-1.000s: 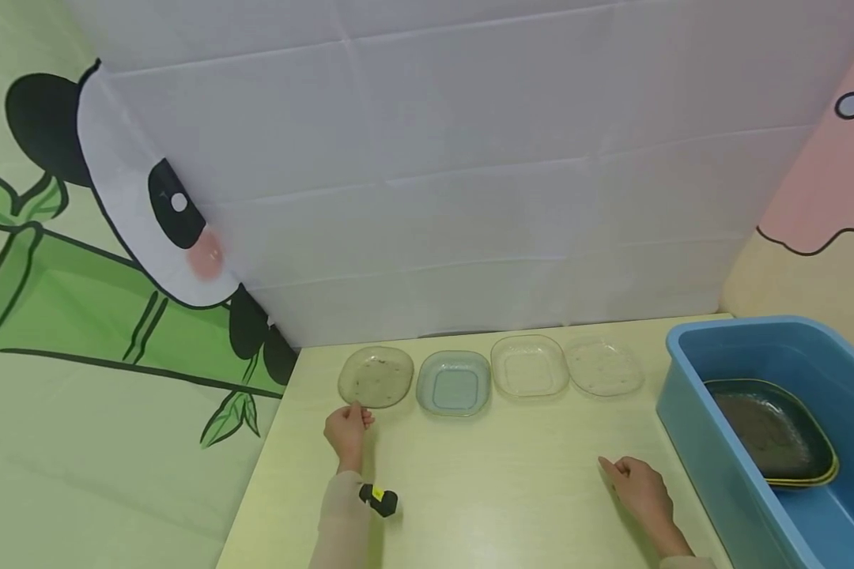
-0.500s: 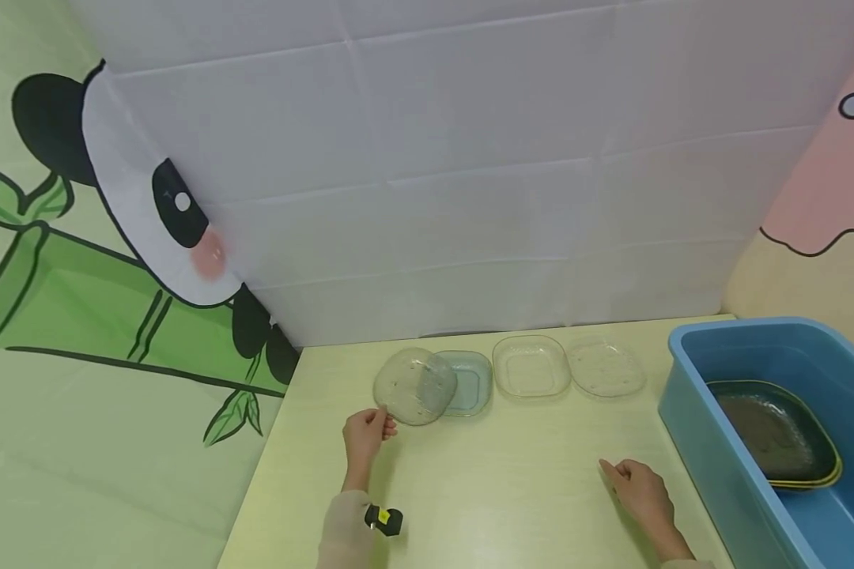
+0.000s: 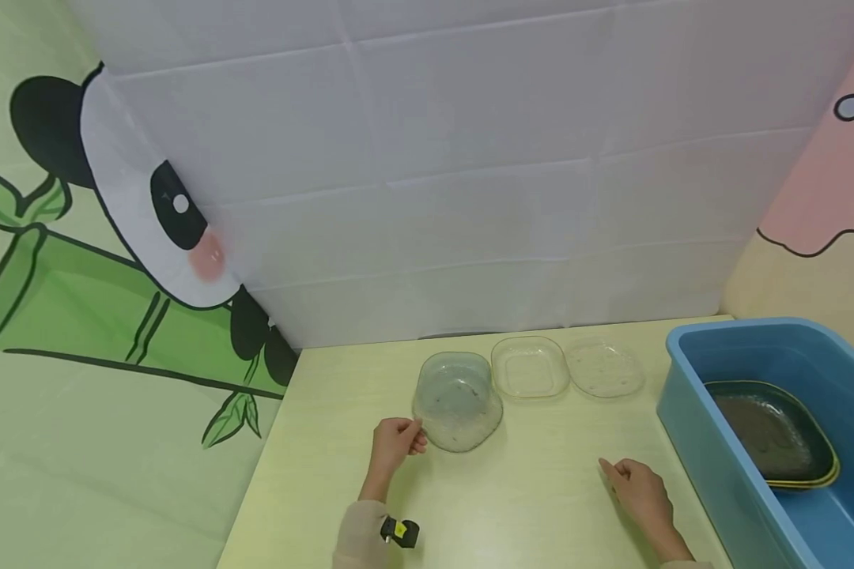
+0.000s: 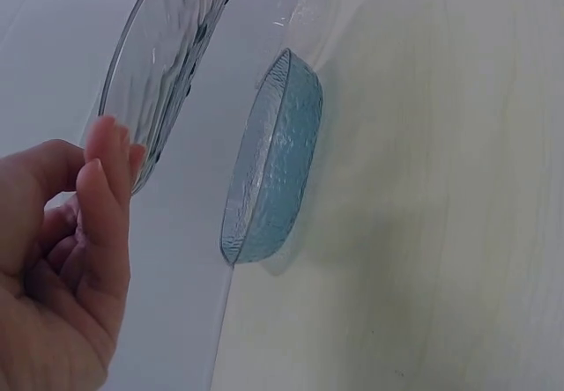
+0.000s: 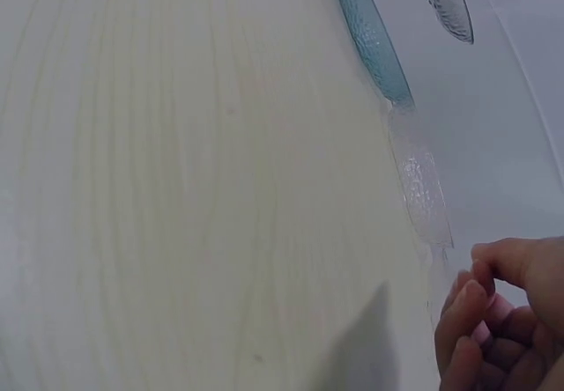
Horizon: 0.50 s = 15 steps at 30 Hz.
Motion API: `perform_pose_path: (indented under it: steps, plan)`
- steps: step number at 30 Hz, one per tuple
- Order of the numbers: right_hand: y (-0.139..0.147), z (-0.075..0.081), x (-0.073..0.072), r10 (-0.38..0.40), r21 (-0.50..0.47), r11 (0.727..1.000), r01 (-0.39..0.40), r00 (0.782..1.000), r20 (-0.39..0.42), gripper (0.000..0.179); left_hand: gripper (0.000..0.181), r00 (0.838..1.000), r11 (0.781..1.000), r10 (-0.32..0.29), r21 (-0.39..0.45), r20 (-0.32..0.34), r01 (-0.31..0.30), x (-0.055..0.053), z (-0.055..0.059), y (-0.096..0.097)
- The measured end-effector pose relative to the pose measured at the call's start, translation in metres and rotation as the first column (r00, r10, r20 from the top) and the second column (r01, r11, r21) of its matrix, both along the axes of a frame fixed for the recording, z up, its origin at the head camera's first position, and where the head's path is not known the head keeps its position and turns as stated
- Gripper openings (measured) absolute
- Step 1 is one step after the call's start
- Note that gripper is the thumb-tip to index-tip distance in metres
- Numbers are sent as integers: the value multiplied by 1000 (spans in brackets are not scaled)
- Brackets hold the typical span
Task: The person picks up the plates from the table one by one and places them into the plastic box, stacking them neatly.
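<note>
By its rim my left hand (image 3: 393,449) pinches a clear greyish glass dish (image 4: 163,65) with dark specks, lifted above the table. In the head view this dish overlaps a pale blue glass dish (image 4: 282,166), which has a pebbled wall and sits on the table. A clear squarish dish (image 3: 530,368) and a clear speckled dish (image 3: 605,369) continue the row to the right. Over the right part of the table, my right hand (image 3: 639,491) is held with fingers loosely bent and nothing in them.
To the right stands a blue plastic bin (image 3: 704,438) with a stack of dark yellow-rimmed dishes (image 3: 765,431) inside. A white cloth (image 3: 427,197) hangs behind the pale wooden table (image 3: 512,490). A small black device (image 3: 400,532) is strapped at my left wrist.
My left hand has lifted the greyish dish from the row's left end and carried it right and nearer, over the blue dish. My right hand has stayed put.
</note>
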State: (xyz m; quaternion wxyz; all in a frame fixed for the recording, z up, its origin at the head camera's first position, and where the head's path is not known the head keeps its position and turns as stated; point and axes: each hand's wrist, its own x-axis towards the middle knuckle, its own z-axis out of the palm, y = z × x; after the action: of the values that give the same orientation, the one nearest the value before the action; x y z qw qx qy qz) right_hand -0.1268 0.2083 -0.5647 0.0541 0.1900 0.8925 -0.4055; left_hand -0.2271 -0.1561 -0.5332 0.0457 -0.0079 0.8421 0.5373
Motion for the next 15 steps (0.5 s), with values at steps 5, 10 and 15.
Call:
perform_pose_path:
  steps: [5, 10, 15]
  plan:
    - [0, -1, -1, 5, -11, 1000, -5, 1000, 1, 40, 29, 998, 998, -62, 5, -10, 62, 0, 5, 15]
    - [-5, 1, -5, 20, -64, 998, -21, 1000, -23, 43, 28, 987, 987, -161, 5, -22, 161, 0, 6, 31]
    - [-12, 7, -8, 38, -128, 991, -44, 998, -53, 47, 29, 965, 965, -262, -24, -19, 261, 2, 5, 41]
